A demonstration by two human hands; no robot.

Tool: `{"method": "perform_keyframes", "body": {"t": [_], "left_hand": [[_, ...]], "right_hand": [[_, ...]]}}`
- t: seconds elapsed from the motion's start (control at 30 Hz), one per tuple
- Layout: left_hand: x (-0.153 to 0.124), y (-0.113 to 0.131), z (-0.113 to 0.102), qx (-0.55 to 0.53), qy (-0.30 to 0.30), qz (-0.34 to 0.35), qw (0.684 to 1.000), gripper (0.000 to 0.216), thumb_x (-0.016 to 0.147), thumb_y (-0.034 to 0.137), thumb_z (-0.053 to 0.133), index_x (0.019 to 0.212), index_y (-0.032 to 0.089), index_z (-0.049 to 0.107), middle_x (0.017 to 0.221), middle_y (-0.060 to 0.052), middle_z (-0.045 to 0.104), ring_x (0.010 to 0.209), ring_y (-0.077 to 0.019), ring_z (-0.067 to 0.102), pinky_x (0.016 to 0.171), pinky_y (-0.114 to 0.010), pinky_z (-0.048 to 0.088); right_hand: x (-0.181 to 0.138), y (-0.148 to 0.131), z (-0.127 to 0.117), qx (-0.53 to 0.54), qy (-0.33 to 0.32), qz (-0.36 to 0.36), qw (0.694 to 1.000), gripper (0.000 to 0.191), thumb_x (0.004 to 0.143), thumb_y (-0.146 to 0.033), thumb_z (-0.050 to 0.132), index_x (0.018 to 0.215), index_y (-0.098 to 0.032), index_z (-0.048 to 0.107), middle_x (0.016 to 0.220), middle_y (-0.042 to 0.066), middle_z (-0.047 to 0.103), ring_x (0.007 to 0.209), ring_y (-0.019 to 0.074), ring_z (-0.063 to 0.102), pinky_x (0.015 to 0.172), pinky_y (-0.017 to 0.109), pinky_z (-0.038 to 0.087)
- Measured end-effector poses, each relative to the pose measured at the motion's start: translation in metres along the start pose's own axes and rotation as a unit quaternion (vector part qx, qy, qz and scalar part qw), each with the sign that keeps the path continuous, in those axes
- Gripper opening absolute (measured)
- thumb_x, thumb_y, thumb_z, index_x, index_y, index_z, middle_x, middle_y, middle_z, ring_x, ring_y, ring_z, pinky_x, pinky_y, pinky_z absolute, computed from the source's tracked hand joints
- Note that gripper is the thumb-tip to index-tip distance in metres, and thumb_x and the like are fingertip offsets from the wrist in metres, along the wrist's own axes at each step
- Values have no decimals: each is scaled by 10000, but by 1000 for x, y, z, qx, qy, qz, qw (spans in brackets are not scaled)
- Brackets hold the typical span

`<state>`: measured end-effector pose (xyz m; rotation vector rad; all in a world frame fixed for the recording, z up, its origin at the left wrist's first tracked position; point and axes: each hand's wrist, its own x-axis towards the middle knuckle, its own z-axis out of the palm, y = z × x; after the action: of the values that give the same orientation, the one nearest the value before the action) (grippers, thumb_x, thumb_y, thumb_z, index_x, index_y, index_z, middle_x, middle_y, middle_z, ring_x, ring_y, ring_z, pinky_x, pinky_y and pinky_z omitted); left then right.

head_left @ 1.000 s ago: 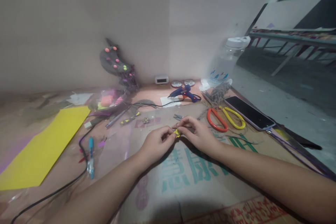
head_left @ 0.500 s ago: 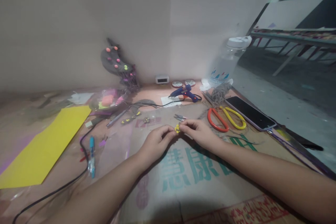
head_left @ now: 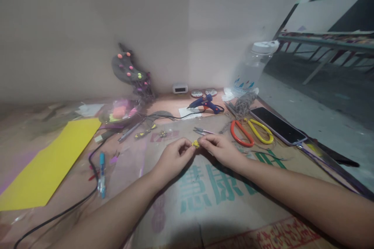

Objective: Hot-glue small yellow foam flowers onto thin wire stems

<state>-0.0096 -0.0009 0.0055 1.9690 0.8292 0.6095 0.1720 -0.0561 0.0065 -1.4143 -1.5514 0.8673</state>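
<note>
A small yellow flower-like piece (head_left: 195,144) is pinched between my two hands over the cardboard. My left hand (head_left: 174,158) grips it from the left with thumb and forefinger. From the other side, my right hand (head_left: 221,151) has its fingertips closed on the same piece. Just beyond the right hand lie scissors, with one orange handle (head_left: 242,134) and one yellow handle (head_left: 261,131). Small metal snips or tweezers (head_left: 201,130) rest behind the fingers. Farther left are a small yellow-and-grey piece (head_left: 143,134) and a little flower-shaped piece (head_left: 163,134).
A blue glue gun (head_left: 206,103) lies at the back, its black cord running left. Right of it are grey yarn (head_left: 244,105), a clear bottle (head_left: 253,68) and a phone (head_left: 278,125). Yellow paper (head_left: 55,163) and a blue pen (head_left: 102,175) lie left. A decorated grey crescent (head_left: 127,68) leans against the partition.
The yellow piece has turned slightly between my fingertips and sits a touch lower and to the left. Both hands have stayed nearly in place.
</note>
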Motion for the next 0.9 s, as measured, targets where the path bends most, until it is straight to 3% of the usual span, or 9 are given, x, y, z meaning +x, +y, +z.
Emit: {"method": "perform_keyframes", "body": {"t": [0.2,0.37,0.53,0.67,0.9], "left_hand": [[2,-2,1,-12,-9,-7,1000,227,874,341,502,789,162,612,690,1,586,630,-134,508,590,-234,371],[2,-4,2,-27,2,-20,999,223,869,346,508,778,161,594,688,1,585,627,-133,510,583,-230,363],[7,-5,1,-87,38,-46,994,240,848,377,533,752,158,556,656,16,550,593,-118,474,551,-222,332],[11,-8,-1,-148,57,-70,985,259,832,403,554,738,164,523,548,60,435,483,-85,347,474,-211,249],[13,-10,-4,-208,70,-94,971,288,817,429,571,721,172,485,501,83,371,450,-67,306,444,-199,212]], "right_hand": [[-1,3,2,152,17,22,988,512,880,-624,436,801,-167,652,782,61,676,758,190,631,744,312,479],[-1,5,1,247,64,37,966,507,897,-614,420,868,-150,623,741,66,653,683,166,613,687,301,485],[-3,0,-3,200,153,14,968,393,903,-558,464,813,-184,546,594,-24,493,499,98,427,461,223,336],[-5,-2,-3,188,196,-28,962,300,879,-507,542,883,-210,495,661,-49,428,522,87,385,465,211,318],[-7,-2,-3,78,182,-41,979,223,925,-414,477,932,-201,543,740,-13,491,608,115,453,519,225,370]]}}
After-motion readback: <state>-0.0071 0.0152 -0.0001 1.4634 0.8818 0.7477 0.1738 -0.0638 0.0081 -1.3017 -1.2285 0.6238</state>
